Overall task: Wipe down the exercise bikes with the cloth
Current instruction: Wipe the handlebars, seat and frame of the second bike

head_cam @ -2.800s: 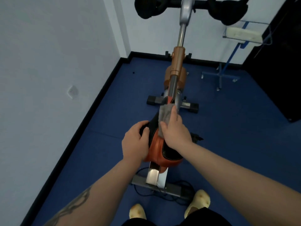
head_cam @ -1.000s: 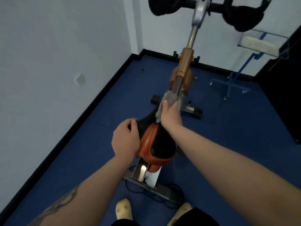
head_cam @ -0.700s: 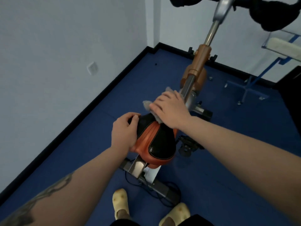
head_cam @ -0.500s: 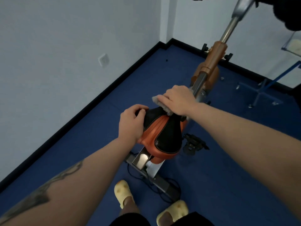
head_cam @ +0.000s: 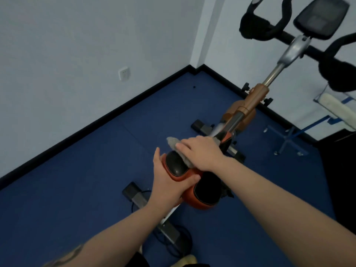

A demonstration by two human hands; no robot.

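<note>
Down in the middle of the view, the exercise bike (head_cam: pixel 248 105) stands on the blue floor (head_cam: pixel 96 170), angled toward the corner of the room. Its saddle (head_cam: pixel 200 187), orange with black padded panels, sits nearest the camera. The right hand (head_cam: pixel 200 153) lies flat across the front half of the saddle, fingers straight and together, pressing the grey cloth (head_cam: pixel 173 142) against the padding. One end of the cloth sticks out past the fingertips on the left; another bit seems to show beyond the knuckles near the seat post, though blur makes that edge hard to read. The left hand (head_cam: pixel 169 182) rests against the saddle's left side, palm on the orange rim, thumb laid over the top edge and fingers stretched forward along the flank. The fingers look fairly straight rather than curled round anything.

Beyond the saddle, the chrome post (head_cam: pixel 273 73) rises from the orange frame to the black handlebars (head_cam: pixel 258 26) and a dark console (head_cam: pixel 319 18) at top right. Grey stabiliser feet (head_cam: pixel 134 193) rest on the floor, with a black cable (head_cam: pixel 185 243) looped near the rear one. A white wall socket (head_cam: pixel 124 73) sits on the left wall. A blue-framed stand (head_cam: pixel 289 135) stands to the right, near the far wall.
</note>
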